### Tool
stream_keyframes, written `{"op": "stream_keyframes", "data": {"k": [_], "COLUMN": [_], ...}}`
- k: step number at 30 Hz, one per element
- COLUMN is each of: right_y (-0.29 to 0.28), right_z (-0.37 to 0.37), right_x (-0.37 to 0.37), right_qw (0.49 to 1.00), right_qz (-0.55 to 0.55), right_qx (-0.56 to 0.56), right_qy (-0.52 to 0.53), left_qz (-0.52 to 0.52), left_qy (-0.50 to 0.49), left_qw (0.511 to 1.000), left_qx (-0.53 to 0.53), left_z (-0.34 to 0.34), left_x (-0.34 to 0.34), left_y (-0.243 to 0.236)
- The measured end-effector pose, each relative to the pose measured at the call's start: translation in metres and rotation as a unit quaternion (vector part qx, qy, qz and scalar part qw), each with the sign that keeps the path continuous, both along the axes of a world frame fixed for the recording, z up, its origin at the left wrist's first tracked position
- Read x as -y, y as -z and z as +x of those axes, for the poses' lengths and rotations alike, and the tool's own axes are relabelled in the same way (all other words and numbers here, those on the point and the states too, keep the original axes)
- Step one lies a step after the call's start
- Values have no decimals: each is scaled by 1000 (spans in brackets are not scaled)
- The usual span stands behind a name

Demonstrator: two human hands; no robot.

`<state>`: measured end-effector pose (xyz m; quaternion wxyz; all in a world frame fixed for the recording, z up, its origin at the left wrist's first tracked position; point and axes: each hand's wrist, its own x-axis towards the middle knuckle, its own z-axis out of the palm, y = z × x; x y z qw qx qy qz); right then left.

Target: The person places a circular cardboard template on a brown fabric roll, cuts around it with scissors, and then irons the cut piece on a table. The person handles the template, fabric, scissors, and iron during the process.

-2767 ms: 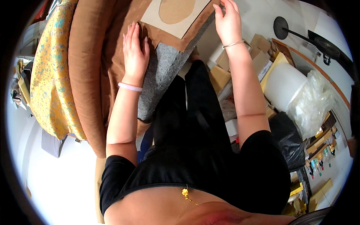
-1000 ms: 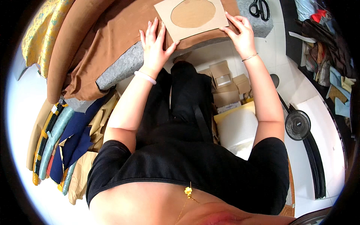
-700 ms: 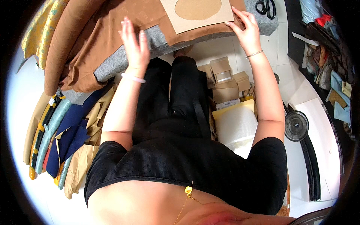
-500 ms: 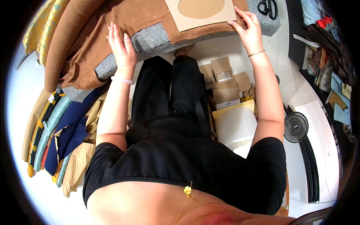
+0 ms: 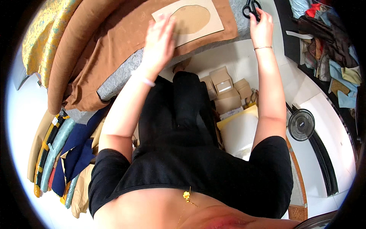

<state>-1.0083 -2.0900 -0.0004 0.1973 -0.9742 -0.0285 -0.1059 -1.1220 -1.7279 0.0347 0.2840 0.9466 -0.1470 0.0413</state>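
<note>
Scissors (image 5: 252,7), black, show over grey felt (image 5: 242,26), right of oval-marked cardboard (image 5: 192,19) on brown fabric (image 5: 126,32). My left grip (image 5: 160,45), fingers apart, blurs over the cardboard's left edge; my right grip (image 5: 262,31) meets the scissors, closure unclear. I judge a clear lift, cardboard undisturbed, best.

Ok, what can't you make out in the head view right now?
In the head view:
- Black scissors: blades cut off by the top edge.
- Right hand: its own fingers hide whether it grips the scissors.
- Left hand: fingertips blurred, contact unclear.
- Cardboard sheet: lower left corner hidden behind the left hand.
</note>
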Motion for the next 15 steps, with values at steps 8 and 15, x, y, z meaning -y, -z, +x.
{"op": "stream_keyframes", "data": {"k": [8, 15], "right_y": [-8, -25], "right_z": [36, 73], "right_x": [-10, 52], "right_qw": [986, 835], "right_qz": [-108, 311], "right_qx": [-124, -453], "right_qy": [24, 27], "left_qz": [125, 89], "left_qy": [33, 40], "left_qw": [991, 995], "left_qx": [26, -24], "left_z": [65, 66], "left_x": [63, 58], "left_y": [35, 36]}}
